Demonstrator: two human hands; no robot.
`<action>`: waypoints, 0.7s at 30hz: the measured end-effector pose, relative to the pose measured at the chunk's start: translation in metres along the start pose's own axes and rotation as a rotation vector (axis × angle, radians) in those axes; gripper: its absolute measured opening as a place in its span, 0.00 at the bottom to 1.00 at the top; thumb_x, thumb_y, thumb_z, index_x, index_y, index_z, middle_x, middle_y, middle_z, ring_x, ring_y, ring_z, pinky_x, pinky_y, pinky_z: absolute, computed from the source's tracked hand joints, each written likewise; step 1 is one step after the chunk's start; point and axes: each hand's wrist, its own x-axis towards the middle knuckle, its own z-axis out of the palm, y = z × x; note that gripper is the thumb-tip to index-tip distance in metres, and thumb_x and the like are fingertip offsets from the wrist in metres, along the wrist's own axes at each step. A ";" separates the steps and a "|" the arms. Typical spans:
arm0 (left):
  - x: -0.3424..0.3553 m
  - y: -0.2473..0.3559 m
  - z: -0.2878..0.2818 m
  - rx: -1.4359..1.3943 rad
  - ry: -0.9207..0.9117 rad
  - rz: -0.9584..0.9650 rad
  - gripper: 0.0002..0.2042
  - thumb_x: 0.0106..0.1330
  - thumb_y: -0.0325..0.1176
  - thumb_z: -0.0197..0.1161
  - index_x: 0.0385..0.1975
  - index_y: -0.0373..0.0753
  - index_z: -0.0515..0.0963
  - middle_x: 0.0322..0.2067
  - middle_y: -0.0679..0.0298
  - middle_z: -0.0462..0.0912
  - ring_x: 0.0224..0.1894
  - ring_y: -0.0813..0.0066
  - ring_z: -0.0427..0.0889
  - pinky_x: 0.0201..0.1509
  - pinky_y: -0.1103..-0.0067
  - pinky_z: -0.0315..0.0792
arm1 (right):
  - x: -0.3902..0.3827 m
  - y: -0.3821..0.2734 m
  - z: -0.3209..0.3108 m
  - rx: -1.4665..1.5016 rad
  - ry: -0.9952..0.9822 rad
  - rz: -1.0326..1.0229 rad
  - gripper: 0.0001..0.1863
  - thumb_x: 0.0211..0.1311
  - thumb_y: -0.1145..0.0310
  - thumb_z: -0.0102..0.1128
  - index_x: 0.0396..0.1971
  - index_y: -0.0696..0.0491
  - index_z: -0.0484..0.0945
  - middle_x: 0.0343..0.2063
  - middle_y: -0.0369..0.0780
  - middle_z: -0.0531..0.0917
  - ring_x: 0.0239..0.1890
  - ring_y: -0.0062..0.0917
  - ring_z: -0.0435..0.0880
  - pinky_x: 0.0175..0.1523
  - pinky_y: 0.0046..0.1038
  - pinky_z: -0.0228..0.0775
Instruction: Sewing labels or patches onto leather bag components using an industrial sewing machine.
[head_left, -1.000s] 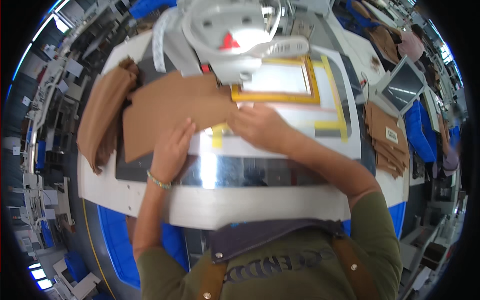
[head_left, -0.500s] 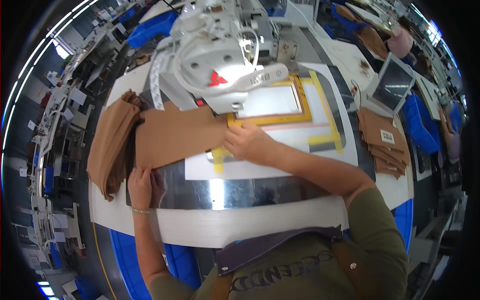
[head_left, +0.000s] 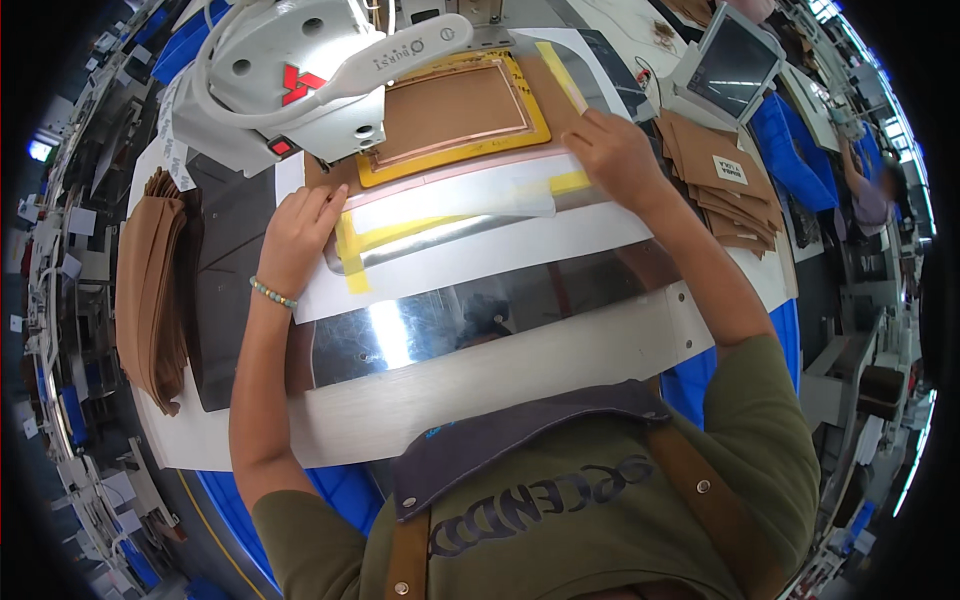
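Note:
A brown fabric piece (head_left: 545, 90) lies beneath a yellow rectangular frame (head_left: 450, 156) on a white sheet with yellow tape strips (head_left: 355, 250). My left hand (head_left: 298, 235) pinches the piece's left edge, just below the white sewing machine head (head_left: 245, 75). My right hand (head_left: 617, 160) has bent fingers gripping the piece's right side, beside the frame. The piece shows through the frame's opening, and part of it is hidden under the machine head.
Folded brown fabric (head_left: 150, 290) lies at the table's left, stacked brown pieces (head_left: 715, 185) at the right near a grey screen (head_left: 730, 65). Blue bins (head_left: 775, 140) flank the table (head_left: 480, 375). A co-worker (head_left: 870, 190) is at the far right.
The fabric piece has slid from the left to under the yellow frame. My hands have moved apart and upward, the right one to the frame's right side. The view has shifted.

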 end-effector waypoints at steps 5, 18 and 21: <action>0.000 0.007 -0.002 0.029 -0.158 -0.031 0.21 0.62 0.24 0.63 0.58 0.36 0.83 0.49 0.58 0.84 0.49 0.61 0.83 0.54 0.69 0.77 | -0.022 0.004 0.006 0.045 -0.125 0.110 0.15 0.59 0.74 0.66 0.46 0.58 0.87 0.46 0.38 0.88 0.52 0.32 0.85 0.53 0.33 0.80; -0.023 0.034 0.000 -0.086 -0.211 -0.399 0.28 0.79 0.40 0.60 0.77 0.42 0.69 0.80 0.59 0.66 0.82 0.48 0.57 0.83 0.58 0.54 | -0.054 -0.017 0.004 0.295 -0.262 0.373 0.32 0.83 0.48 0.51 0.72 0.56 0.73 0.78 0.42 0.68 0.82 0.40 0.58 0.82 0.51 0.49; -0.024 0.036 0.000 -0.105 -0.135 -0.414 0.28 0.78 0.39 0.60 0.77 0.42 0.69 0.80 0.60 0.66 0.83 0.51 0.56 0.83 0.57 0.53 | -0.055 -0.017 0.005 0.266 -0.217 0.418 0.32 0.83 0.48 0.51 0.72 0.56 0.73 0.78 0.40 0.68 0.82 0.39 0.58 0.82 0.51 0.49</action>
